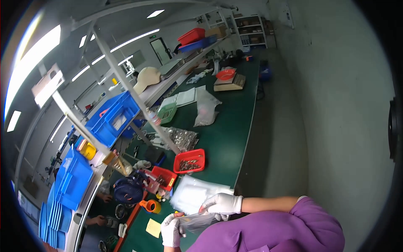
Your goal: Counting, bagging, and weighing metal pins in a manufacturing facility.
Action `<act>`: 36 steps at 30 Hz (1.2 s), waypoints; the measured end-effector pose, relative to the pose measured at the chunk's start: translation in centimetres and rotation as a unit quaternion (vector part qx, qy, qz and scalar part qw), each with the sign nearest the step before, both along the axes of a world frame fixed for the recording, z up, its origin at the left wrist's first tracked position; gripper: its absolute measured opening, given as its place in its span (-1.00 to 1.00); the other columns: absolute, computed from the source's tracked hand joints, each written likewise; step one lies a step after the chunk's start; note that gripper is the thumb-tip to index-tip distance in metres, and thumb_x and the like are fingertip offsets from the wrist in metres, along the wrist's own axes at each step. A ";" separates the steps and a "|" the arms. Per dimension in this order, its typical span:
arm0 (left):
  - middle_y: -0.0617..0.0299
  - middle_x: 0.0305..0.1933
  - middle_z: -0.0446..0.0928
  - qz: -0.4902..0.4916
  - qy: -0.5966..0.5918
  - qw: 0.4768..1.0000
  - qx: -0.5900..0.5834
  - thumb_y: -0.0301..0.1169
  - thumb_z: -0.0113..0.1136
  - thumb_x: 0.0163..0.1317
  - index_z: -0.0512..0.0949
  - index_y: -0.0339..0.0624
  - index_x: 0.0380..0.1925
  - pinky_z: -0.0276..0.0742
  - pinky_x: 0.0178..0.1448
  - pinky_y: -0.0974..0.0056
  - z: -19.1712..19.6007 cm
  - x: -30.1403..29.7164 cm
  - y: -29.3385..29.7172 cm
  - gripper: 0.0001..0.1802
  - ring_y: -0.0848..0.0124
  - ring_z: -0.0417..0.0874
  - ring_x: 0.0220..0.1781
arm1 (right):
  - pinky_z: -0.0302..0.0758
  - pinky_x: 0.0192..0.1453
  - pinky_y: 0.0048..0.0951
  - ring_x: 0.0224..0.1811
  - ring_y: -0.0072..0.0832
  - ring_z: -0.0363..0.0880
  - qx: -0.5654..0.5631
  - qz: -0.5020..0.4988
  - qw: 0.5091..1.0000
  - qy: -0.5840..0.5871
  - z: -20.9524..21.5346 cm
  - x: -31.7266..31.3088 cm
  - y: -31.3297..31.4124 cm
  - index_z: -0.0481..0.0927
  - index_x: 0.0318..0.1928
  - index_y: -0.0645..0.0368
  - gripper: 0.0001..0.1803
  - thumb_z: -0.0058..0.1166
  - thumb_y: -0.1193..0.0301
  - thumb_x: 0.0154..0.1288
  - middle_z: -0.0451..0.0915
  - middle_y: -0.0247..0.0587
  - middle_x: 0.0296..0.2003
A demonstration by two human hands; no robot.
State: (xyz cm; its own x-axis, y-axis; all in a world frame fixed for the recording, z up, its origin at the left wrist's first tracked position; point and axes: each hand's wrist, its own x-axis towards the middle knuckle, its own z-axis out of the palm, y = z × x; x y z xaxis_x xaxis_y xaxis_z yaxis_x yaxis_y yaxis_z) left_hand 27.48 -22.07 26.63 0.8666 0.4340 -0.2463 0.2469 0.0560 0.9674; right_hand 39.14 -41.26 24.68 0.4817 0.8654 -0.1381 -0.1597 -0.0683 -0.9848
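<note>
A worker in a purple smock and white gloves handles a small clear bag [196, 220] at a long green bench [226, 138]. The left hand [171, 229] is closed around the bag's near end, thumb and fingers pinching the film; the right hand [221, 204] pinches the far edge from above, so the bag hangs stretched between the two grips, just off the bench. Whether anything is inside it cannot be told at this size, though it looks flat and possibly empty.

Directly beyond the right hand lies a stack of clear bags [194, 194], touching or nearly touching the glove. Farther out from the grip stands a red tray [189, 161] holding small metal parts, with a second red tray [164, 176] to its left and a heap of filled silvery packets [183, 138] behind. An orange tape dispenser [151, 206] and a yellow note [153, 228] sit just left of the left hand.

Judging by the layout, the work appears to be in its early-to-middle stretch: one bag is in hand and apparently unfilled, parts remain in the tray, and a good stack of bags waits.
</note>
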 end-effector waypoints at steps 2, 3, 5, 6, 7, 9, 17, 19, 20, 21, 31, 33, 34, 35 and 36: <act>0.30 -0.82 0.26 -0.054 0.018 0.998 -0.021 -0.54 -0.22 0.06 0.48 -0.42 -0.28 0.16 -0.82 0.47 0.7 2.7 -3.2 -0.70 0.55 0.21 -0.88 | 0.29 -0.67 -0.68 -0.72 -0.71 0.37 -0.019 -0.044 0.998 0.043 1.6 1.5 -3.9 0.57 -0.16 0.11 -0.73 -0.14 0.53 0.16 0.53 -0.37 -0.53; 0.30 -0.80 0.27 -0.076 0.033 0.996 -0.027 -0.53 -0.21 0.06 0.48 -0.42 -0.29 0.15 -0.83 0.47 0.7 3.9 -4.8 -0.71 0.55 0.22 -0.88 | 0.28 -0.67 -0.68 -0.73 -0.73 0.36 -0.047 -0.053 0.997 0.040 2.0 2.3 -5.8 0.58 -0.18 0.10 -0.75 -0.12 0.52 0.16 0.50 -0.40 -0.60; 0.27 -0.73 0.35 -0.144 0.064 0.986 -0.052 -0.53 -0.20 0.10 0.48 -0.41 -0.23 0.15 -0.79 0.47 -0.3 6.5 -6.9 -0.70 0.55 0.26 -0.85 | 0.28 -0.68 -0.68 -0.73 -0.73 0.36 -0.056 -0.101 0.993 0.032 1.7 4.2 -8.6 0.58 -0.18 0.08 -0.74 -0.12 0.50 0.16 0.49 -0.41 -0.64; 0.28 -0.72 0.35 -0.165 0.072 0.981 -0.078 -0.52 -0.22 0.12 0.47 -0.40 -0.21 0.16 -0.76 0.48 -1.5 8.0 -7.6 -0.69 0.56 0.26 -0.82 | 0.30 -0.65 -0.68 -0.72 -0.73 0.37 -0.059 -0.115 0.990 0.052 1.6 5.0 -10.0 0.60 -0.20 0.09 -0.74 -0.14 0.51 0.14 0.49 -0.41 -0.63; 0.28 -0.71 0.35 -0.186 0.080 0.974 -0.105 -0.52 -0.23 0.14 0.46 -0.39 -0.19 0.17 -0.72 0.49 -2.5 9.6 -8.3 -0.69 0.57 0.26 -0.80 | 0.30 -0.65 -0.68 -0.72 -0.73 0.37 -0.067 -0.116 0.990 0.054 1.2 5.9 -11.0 0.60 -0.20 0.09 -0.74 -0.14 0.51 0.14 0.49 -0.41 -0.63; 0.31 -0.72 0.34 -0.216 0.099 0.967 -0.090 -0.51 -0.25 0.16 0.45 -0.37 -0.14 0.16 -0.67 0.51 -3.4 12.9 -9.8 -0.67 0.59 0.26 -0.75 | 0.34 -0.61 -0.68 -0.70 -0.74 0.40 -0.058 -0.162 0.985 -0.031 0.2 7.7 -12.6 0.60 -0.22 0.09 -0.73 -0.16 0.52 0.13 0.50 -0.42 -0.62; 0.19 -0.50 0.41 -0.357 -0.034 0.847 -0.392 0.21 0.11 -0.08 0.07 -0.28 0.18 0.29 -0.47 0.46 -14.0 33.1 -8.3 -0.01 0.51 0.38 -0.56 | 0.28 -0.65 -0.71 -0.70 -0.74 0.34 -0.039 -0.328 0.943 0.043 2.3 19.6 -17.4 0.58 -0.30 0.19 -0.75 -0.20 0.62 0.13 0.52 -0.40 -0.55; 0.08 -0.19 0.46 -0.354 0.014 0.885 -0.303 0.23 0.00 0.02 0.00 -0.27 0.21 0.42 -0.08 0.34 -18.9 38.5 -9.4 -0.04 0.36 0.50 -0.22 | 0.25 -0.68 -0.71 -0.72 -0.73 0.35 -0.036 -0.355 0.934 0.031 3.9 22.8 -18.2 0.57 -0.37 0.21 -0.76 -0.21 0.64 0.11 0.51 -0.37 -0.60; 0.05 -0.10 0.44 -0.362 0.054 0.868 -0.335 0.22 -0.04 0.05 -0.01 -0.25 0.22 0.38 0.01 0.28 -18.7 40.4 -11.5 -0.07 0.30 0.49 -0.13 | 0.23 -0.70 -0.70 -0.73 -0.72 0.35 -0.009 -0.371 0.929 0.011 3.9 24.6 -19.1 0.56 -0.40 0.21 -0.78 -0.21 0.65 0.09 0.50 -0.34 -0.62; 0.03 -0.02 0.41 -0.370 0.095 0.849 -0.364 0.21 -0.07 0.08 -0.02 -0.24 0.23 0.35 0.11 0.22 -18.2 42.0 -14.1 -0.09 0.25 0.47 -0.04 | 0.21 -0.73 -0.69 -0.75 -0.71 0.36 0.019 -0.387 0.922 -0.007 3.9 25.9 -20.2 0.55 -0.43 0.22 -0.79 -0.20 0.66 0.08 0.49 -0.32 -0.64; 0.19 -0.05 0.44 -0.641 0.084 0.673 -0.361 0.18 -0.08 0.12 0.34 -0.11 0.05 0.41 -0.10 0.33 -18.7 60.3 -34.2 -0.32 0.39 0.46 -0.16 | 0.17 -0.72 -0.64 -0.79 -0.60 0.27 0.301 -0.475 0.825 -0.045 1.1 47.2 -31.1 0.39 -0.58 0.25 -0.87 -0.25 0.68 -0.15 0.37 -0.27 -0.72; 0.21 -0.07 0.45 -0.526 0.124 0.723 -0.429 0.16 -0.06 0.13 0.36 -0.09 0.03 0.41 -0.14 0.35 -19.7 62.7 -35.8 -0.36 0.41 0.46 -0.20 | 0.19 -0.67 -0.68 -0.71 -0.64 0.30 0.330 -0.427 0.842 -0.012 0.6 51.3 -33.6 0.39 -0.55 0.21 -0.85 -0.26 0.66 -0.14 0.36 -0.33 -0.72; 0.21 -0.07 0.45 -0.477 0.151 0.723 -0.476 0.13 -0.04 0.13 0.38 -0.09 0.01 0.42 -0.13 0.33 -19.3 63.9 -36.5 -0.39 0.39 0.47 -0.17 | 0.19 -0.66 -0.69 -0.71 -0.67 0.29 0.324 -0.415 0.850 0.023 0.7 53.6 -34.7 0.39 -0.53 0.20 -0.85 -0.25 0.66 -0.14 0.35 -0.36 -0.71; 0.21 -0.06 0.45 -0.425 0.177 0.718 -0.521 0.10 -0.02 0.14 0.40 -0.09 -0.01 0.43 -0.13 0.32 -19.1 64.9 -37.1 -0.43 0.38 0.47 -0.15 | 0.19 -0.66 -0.69 -0.71 -0.69 0.27 0.318 -0.402 0.857 0.058 0.7 55.9 -35.5 0.39 -0.52 0.19 -0.84 -0.23 0.67 -0.13 0.33 -0.38 -0.71; 0.19 -0.04 0.45 -0.418 0.140 0.673 -0.594 0.01 0.03 0.15 0.36 -0.12 0.02 0.44 -0.05 0.24 -19.1 66.5 -37.3 -0.45 0.35 0.46 -0.05 | 0.18 -0.67 -0.69 -0.73 -0.71 0.23 0.301 -0.459 0.833 0.061 0.4 58.5 -35.3 0.40 -0.48 0.17 -0.84 -0.20 0.66 -0.11 0.31 -0.43 -0.70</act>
State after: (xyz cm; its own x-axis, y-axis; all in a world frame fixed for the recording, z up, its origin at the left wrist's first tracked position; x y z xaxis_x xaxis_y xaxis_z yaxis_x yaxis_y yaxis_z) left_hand 93.97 -59.40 7.53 0.5330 -0.8236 -0.1939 0.8357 0.4767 0.2726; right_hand 97.62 -76.56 25.12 0.9933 0.0694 0.0919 0.0265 0.6391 -0.7687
